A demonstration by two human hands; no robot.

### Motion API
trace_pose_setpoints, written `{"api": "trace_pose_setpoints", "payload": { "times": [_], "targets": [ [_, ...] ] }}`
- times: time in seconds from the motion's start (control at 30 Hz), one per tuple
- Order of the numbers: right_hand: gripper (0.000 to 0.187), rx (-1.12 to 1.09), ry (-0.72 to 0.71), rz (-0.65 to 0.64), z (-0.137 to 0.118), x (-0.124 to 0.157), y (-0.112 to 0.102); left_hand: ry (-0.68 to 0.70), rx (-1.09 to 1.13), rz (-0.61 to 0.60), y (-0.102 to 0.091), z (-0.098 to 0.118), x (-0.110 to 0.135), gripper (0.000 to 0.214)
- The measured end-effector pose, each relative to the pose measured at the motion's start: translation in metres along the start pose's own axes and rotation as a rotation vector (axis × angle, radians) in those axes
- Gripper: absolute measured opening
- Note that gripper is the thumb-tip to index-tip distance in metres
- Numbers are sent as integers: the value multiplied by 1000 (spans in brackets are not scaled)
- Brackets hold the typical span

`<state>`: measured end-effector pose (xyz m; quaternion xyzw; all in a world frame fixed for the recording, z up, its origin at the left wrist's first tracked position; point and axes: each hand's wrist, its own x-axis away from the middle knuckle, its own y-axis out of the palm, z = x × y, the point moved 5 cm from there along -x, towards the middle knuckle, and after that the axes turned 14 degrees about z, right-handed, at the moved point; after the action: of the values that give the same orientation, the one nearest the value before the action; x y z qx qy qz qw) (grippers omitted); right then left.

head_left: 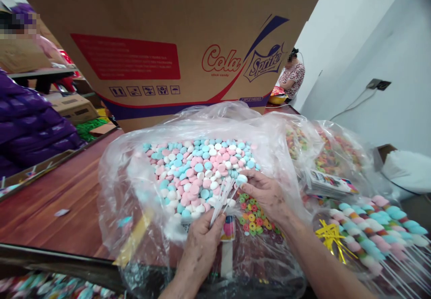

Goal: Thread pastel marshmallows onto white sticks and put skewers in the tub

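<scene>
A clear plastic bag lies open before me, heaped with pink, blue and white round candies. My left hand is closed round a bundle of thin white sticks that fan up over the candies. My right hand pinches a pale blue candy at the tips of the sticks. Small coloured ring candies lie in the bag just under my right hand.
A large Cola/Sprite carton stands behind the bag. Finished candy skewers and yellow twist ties lie at the right, beside another bag of ring candies. Purple packs sit left. A seated person is far back.
</scene>
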<state>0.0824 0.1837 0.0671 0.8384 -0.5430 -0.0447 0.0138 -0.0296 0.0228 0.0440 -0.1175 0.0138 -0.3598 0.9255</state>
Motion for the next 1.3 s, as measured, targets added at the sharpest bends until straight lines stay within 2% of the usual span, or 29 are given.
{"api": "trace_pose_setpoints", "payload": {
  "times": [0.23,0.33,0.43,0.63,0.83,1.0,1.3],
  "targets": [
    [26,364,-446,-1,-17,9,-2,-4,3,-21,-1,-10,-1,30],
    [29,472,-577,-9,-27,16,-2,4,-4,-37,-1,-10,-2,29],
    [34,523,-644,-6,-31,19,-3,13,-17,-27,-4,-9,-1,31],
    [31,459,-597,15,-27,17,-3,28,-11,2,-5,-3,2,29],
    [28,357,-462,-58,-22,13,-5,65,14,-37,-4,-7,1,29],
    [29,357,-421,-70,-21,12,-4,73,22,-50,-3,-11,-1,31],
    [29,332,-354,-70,-18,16,1,8,109,50,0,-17,2,26]
  ]
}}
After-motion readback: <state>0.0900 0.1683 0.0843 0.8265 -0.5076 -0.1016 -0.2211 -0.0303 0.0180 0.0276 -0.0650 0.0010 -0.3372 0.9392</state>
